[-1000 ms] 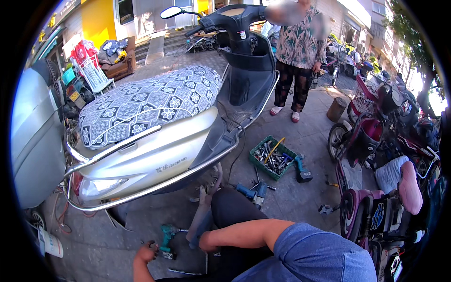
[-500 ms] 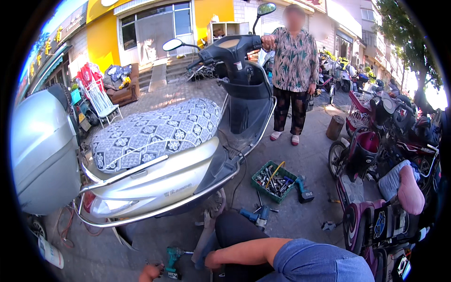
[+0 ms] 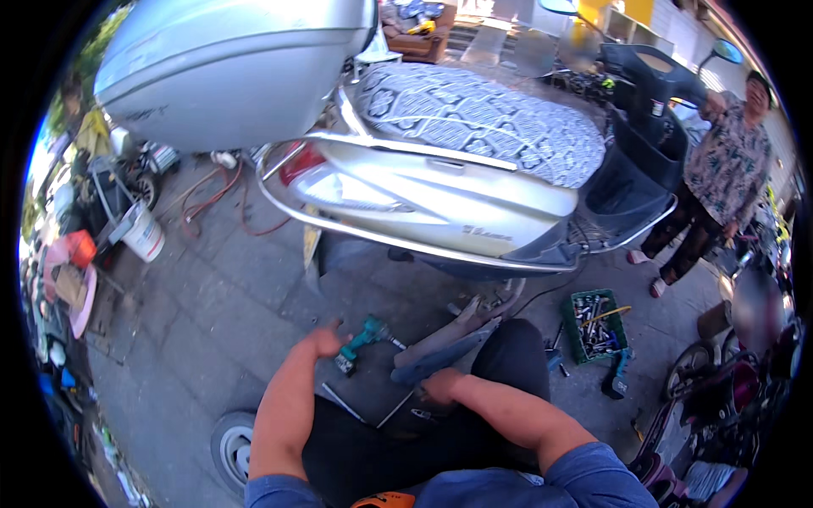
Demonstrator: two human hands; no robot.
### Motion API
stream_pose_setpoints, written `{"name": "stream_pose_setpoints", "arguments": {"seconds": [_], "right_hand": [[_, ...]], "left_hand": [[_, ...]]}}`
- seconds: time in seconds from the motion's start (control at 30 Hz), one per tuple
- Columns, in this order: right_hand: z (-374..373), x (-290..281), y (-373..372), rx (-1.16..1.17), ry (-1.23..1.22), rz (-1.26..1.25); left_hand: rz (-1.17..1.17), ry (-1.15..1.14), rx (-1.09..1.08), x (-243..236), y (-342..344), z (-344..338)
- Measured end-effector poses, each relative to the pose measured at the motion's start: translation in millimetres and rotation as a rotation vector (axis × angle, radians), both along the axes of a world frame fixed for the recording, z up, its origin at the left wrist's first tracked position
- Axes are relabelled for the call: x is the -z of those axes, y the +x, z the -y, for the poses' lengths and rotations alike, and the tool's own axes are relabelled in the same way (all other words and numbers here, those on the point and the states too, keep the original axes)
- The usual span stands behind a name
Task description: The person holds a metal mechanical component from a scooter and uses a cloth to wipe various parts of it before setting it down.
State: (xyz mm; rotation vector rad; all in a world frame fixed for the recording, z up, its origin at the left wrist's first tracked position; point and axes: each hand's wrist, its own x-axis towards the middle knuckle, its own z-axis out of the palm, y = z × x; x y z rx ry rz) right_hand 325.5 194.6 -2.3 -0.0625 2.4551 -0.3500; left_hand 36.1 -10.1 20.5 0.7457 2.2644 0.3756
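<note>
My left hand [image 3: 323, 341] is low over the pavement, fingers apart, beside the handle of a teal cordless drill [image 3: 366, 334]. The drill's long socket bit points right, toward a long grey-blue part [image 3: 445, 345] under the scooter. My right hand [image 3: 440, 386] is curled at the lower end of that part. What its fingers close on is hidden; a thin metal rod [image 3: 395, 409] ends right by them. Another rod [image 3: 343, 404] lies in front of my legs. The silver scooter [image 3: 440, 199], with a patterned seat cover [image 3: 483, 118], stands over all this.
A green crate of sockets and tools [image 3: 572, 326] lies to the right, with a blue power tool [image 3: 616, 377] beside it. A person [image 3: 728, 169] stands by the handlebar. A small wheel [image 3: 233, 449], a white bucket [image 3: 140, 230] and red hoses [image 3: 203, 203] are on the left.
My view has swung left and down, so the scooter sits further right. Both my forearms now show. My left hand is still beside the drill; my right hand now shows at the grey-blue part.
</note>
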Motion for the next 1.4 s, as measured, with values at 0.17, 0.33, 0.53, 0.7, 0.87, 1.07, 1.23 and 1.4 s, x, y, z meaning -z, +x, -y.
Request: {"name": "stream_pose_setpoints", "arguments": {"seconds": [0.17, 0.33, 0.53, 0.7, 0.87, 1.07, 1.23, 1.4], "right_hand": [[-3, 8, 0, -0.020, -0.019, -0.045], [2, 8, -19, -0.069, -0.009, 0.028], [-2, 25, -26, -0.156, 0.023, 0.006], [-4, 28, -24, -0.205, -0.035, -0.022], [-2, 27, -22, -0.229, -0.006, -0.010], [2, 22, -22, -0.133, 0.016, 0.025], [4, 3, -24, -0.236, -0.004, 0.008], [2, 9, -23, -0.149, -0.013, -0.009]], "left_hand": [[-0.002, -0.001, 0.174, 13, -14, -1], [0.147, -0.029, 0.022, 0, -10, 13], [0.170, 0.022, 0.026, -4, -10, -3], [0.210, 0.026, 0.040, -2, -9, -10], [0.197, 0.032, 0.050, 4, -12, -7], [0.217, 0.062, 0.041, 2, -11, -3], [0.243, 0.066, 0.004, 13, -16, 5], [0.254, 0.042, 0.003, 7, -13, 0]]}}
